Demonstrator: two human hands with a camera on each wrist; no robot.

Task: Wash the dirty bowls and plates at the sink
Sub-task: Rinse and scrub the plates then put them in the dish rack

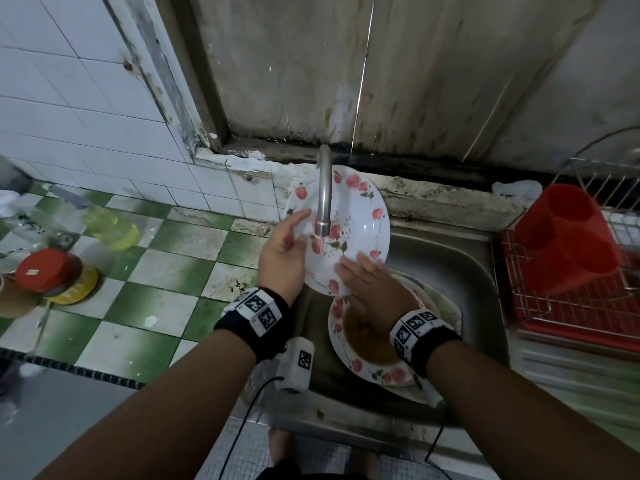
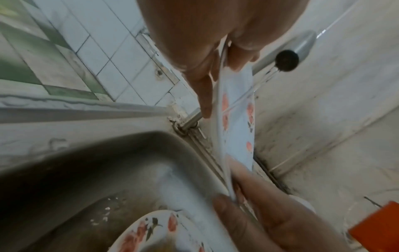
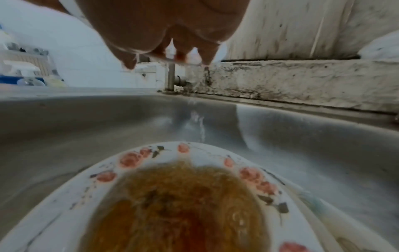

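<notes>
With the left hand (image 1: 282, 258) pinching the plate (image 1: 360, 216) rim under the tap (image 1: 323, 199), the flat, open right hand (image 1: 367, 282) should rub firmly, turning it slowly.

White plate (image 1: 360, 216) w/ pink flowers
</notes>
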